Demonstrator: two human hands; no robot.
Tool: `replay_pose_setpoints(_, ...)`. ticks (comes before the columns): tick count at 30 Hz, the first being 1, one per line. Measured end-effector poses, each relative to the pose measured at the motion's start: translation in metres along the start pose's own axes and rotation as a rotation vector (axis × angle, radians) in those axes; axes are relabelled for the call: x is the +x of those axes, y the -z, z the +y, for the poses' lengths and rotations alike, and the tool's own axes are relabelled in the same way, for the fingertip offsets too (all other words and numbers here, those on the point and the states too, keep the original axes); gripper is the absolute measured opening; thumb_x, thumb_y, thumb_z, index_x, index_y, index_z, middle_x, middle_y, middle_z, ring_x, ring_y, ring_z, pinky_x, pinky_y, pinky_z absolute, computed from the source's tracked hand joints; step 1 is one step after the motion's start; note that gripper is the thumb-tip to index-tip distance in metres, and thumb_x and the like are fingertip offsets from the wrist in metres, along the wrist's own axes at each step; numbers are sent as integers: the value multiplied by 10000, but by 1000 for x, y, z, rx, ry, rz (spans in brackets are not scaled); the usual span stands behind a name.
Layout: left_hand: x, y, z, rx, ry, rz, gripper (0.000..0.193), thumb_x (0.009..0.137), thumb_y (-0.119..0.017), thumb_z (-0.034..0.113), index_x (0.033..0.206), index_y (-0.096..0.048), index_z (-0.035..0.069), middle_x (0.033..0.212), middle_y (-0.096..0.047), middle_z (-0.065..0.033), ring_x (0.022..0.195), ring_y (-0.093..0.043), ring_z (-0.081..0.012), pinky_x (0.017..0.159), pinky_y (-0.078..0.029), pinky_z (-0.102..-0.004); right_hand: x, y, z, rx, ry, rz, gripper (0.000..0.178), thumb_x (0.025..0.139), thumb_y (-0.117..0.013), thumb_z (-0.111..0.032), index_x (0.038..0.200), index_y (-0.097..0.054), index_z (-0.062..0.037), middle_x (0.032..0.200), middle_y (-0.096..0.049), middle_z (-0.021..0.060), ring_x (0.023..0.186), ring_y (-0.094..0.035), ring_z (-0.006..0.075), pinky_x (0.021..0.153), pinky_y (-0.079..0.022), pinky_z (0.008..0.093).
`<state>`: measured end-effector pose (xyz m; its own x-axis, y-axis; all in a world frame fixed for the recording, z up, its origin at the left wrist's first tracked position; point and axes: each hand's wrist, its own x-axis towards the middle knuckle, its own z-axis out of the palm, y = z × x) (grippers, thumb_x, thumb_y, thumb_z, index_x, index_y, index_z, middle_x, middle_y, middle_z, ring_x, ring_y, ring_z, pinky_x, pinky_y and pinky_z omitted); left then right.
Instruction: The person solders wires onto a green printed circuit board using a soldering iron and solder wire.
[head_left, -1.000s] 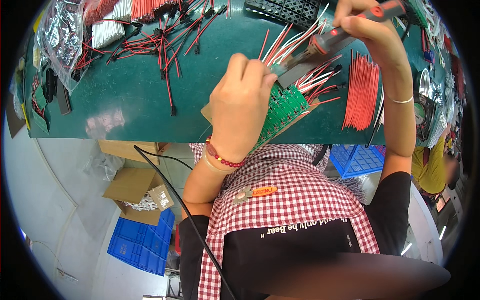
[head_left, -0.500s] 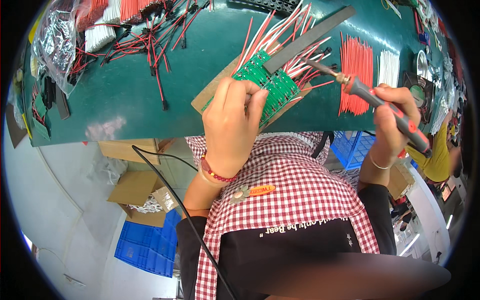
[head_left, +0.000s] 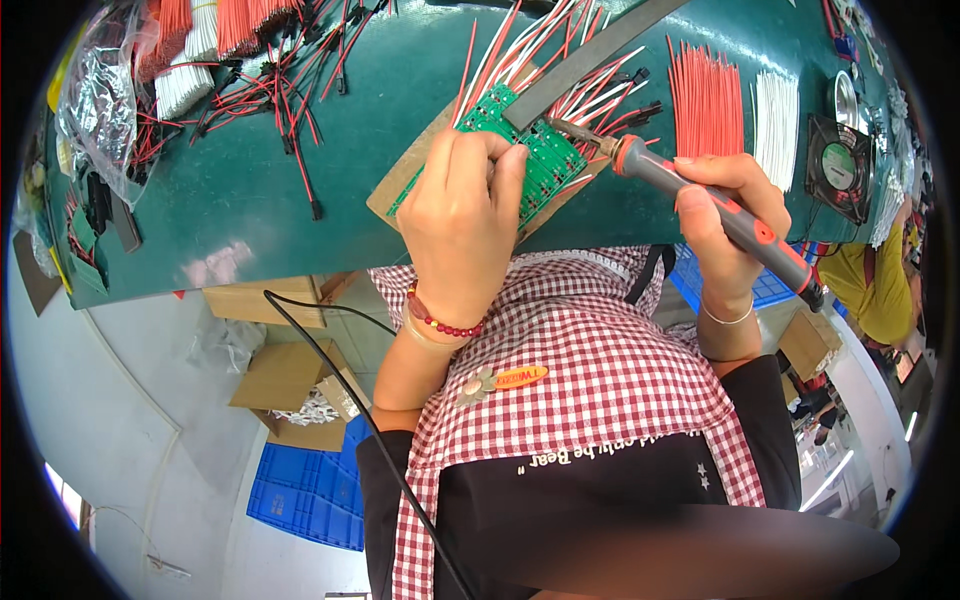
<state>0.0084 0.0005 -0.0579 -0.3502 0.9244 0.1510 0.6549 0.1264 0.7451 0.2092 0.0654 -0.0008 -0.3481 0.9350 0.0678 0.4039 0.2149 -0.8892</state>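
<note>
A green circuit board panel (head_left: 548, 168) lies tilted on a brown backing board (head_left: 384, 194), with red and white wires (head_left: 497, 60) fanning out beyond its far edge. Across the panel's far part rests a long dark flat bar (head_left: 590, 62). My left hand (head_left: 455, 220) is closed in a pinch over the panel's near left part; what its fingertips hold is hidden. A grey and red soldering iron (head_left: 655, 172) is gripped in my right hand (head_left: 735, 215). Its tip points left, at the panel's far right side beside the bar; whether it touches cannot be told.
Bundled red wires (head_left: 706, 100) and white wires (head_left: 775, 125) lie right of the panel, near a black fan (head_left: 840, 165). Wires with black connectors (head_left: 285, 95) and a clear plastic bag (head_left: 100, 110) occupy the left. A black cable (head_left: 345, 375) crosses by my left arm.
My right hand has moved left with the soldering iron, bringing its tip over to the panel beside the bar. My left hand keeps its pinch. The whole view has shifted slightly.
</note>
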Motion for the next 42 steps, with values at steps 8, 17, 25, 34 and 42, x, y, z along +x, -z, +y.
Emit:
replay_pose_setpoints(8, -10, 12, 7, 53, -224, -58, 202, 723, -734, 113, 808, -556, 72, 868, -617, -35, 787, -600, -225, 644, -448, -343, -8, 8, -2, 232, 166, 162, 218, 838, -700, -100, 1022, -638, -2, 856, -678, 125, 644, -613, 155, 579, -480, 246)
replay_pose_setpoints(17, -23, 5, 11, 257, -327, -198, 208, 758, -690, 192, 883, -557, 93, 1156, -616, -36, 1069, -555, -242, 888, -348, -430, 50, -43, 49, -627, 731, 10, 343, 688, -662, -190, 1030, -689, -208, 1018, -640, 16, 995, -573, 200, 812, -407, 346)
replay_pose_setpoints(25, -22, 2, 12, 261, -285, -181, 212, 754, -707, 155, 849, -530, 88, 1124, -645, 2, 1031, -582, -223, 897, -358, -431, 60, -57, 59, -699, 752, -72, 354, 699, -675, -213, 1050, -681, -257, 991, -642, -42, 1032, -560, 176, 849, -369, 333)
replay_pose_setpoints(34, -21, 2, 7, 244, -314, -181, 231, 760, -699, 202, 889, -540, 95, 1114, -618, -24, 1036, -561, -233, 865, -348, -432, 61, -56, 57, -675, 746, -69, 344, 693, -676, -211, 1034, -684, -252, 989, -647, -41, 1026, -561, 177, 846, -371, 333)
replay_pose_setpoints(42, -16, 3, 11, 208, -276, -161, 203, 761, -713, 131, 859, -539, 92, 1055, -656, 4, 985, -593, -196, 864, -362, -405, 60, -55, 56, -658, 741, -80, 333, 690, -667, -199, 1019, -684, -243, 978, -650, -42, 1013, -567, 170, 839, -371, 328)
